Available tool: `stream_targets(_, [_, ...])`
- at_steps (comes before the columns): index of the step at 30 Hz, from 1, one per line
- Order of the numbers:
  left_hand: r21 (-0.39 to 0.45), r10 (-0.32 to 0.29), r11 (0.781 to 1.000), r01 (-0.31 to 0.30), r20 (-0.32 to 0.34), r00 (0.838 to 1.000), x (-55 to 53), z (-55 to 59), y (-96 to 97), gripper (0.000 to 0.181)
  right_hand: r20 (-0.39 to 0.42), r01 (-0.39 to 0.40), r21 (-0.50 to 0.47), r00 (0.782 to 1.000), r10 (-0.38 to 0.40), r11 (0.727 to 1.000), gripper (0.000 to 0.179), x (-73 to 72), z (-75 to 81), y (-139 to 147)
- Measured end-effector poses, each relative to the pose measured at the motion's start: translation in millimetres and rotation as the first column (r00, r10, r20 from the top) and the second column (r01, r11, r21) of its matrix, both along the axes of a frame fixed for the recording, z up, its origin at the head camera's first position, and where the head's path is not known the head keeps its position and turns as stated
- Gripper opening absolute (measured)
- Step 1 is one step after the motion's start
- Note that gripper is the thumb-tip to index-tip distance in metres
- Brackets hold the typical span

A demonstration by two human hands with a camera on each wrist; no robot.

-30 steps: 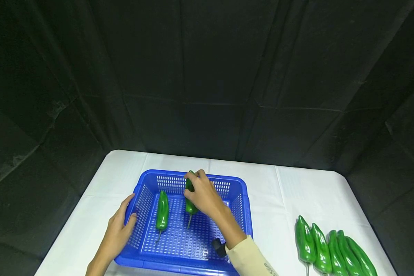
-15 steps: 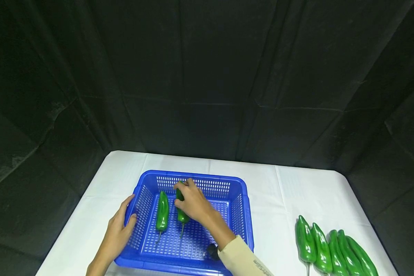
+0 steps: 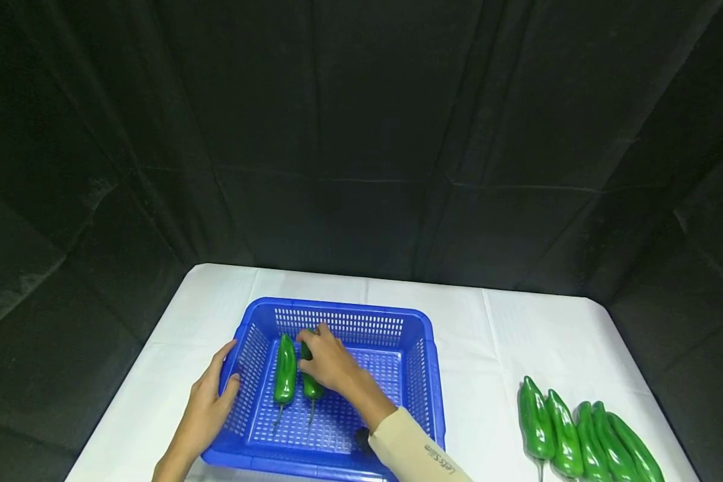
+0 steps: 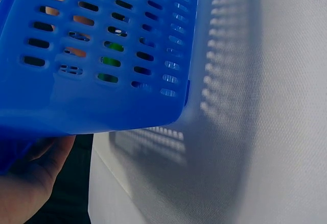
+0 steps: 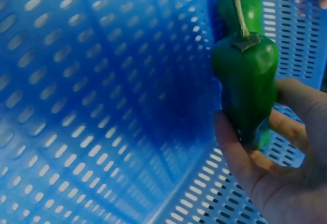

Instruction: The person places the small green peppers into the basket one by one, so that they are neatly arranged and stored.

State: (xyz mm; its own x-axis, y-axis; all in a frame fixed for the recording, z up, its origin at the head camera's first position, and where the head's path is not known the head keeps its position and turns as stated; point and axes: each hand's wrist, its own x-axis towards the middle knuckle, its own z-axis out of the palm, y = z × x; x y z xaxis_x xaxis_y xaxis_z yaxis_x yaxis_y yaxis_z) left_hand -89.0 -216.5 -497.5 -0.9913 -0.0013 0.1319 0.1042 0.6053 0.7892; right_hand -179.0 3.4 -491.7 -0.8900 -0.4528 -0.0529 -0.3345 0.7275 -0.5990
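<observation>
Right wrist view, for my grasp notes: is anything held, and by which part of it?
A long green pepper: the right hand pinches its tip-side half, stem free.

White tabletop (image 3: 470, 341): lightly creased.
Blue basket (image 3: 376, 365): sits left of middle.
Green peppers (image 3: 592, 445): seemingly five, side by side toward the right, some near ends out of view.

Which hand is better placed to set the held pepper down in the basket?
Probably the right hand: its fingers hold the held pepper inside the basket, next to another pepper. The left hand grips the basket at the left, so it seems better suited to steadying.
</observation>
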Motion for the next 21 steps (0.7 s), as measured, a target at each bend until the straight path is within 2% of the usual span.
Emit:
stream_targets(3, [-0.001, -0.004, 1.000, 0.004, 0.005, 1.000, 1.8, -1.7, 0.3, 0.056, 0.010, -0.002, 0.022, 1.000, 0.001, 1.000, 0.040, 2.6, -5.7, 0])
stream_targets(7, [-0.004, -0.003, 1.000, 0.003, -0.004, 1.000, 3.0, -2.5, -0.2, 0.056, 0.024, 0.008, -0.002, 1.000, -0.008, 1.000, 0.042, 4.5, -10.5, -3])
stream_targets(17, [-0.006, -0.006, 1.000, 0.006, -0.027, 1.000, 2.6, 2.0, -0.1, 0.056, 0.017, 0.042, -0.054, 0.999, -0.042, 0.998, 0.046, 4.9, -12.8, -7])
stream_targets(21, [0.000, -0.006, 1.000, 0.006, -0.031, 1.000, 2.4, 4.0, -0.2, 0.055, -0.010, 0.047, -0.065, 0.999, -0.048, 0.997, 0.045, 4.5, -10.8, -6])
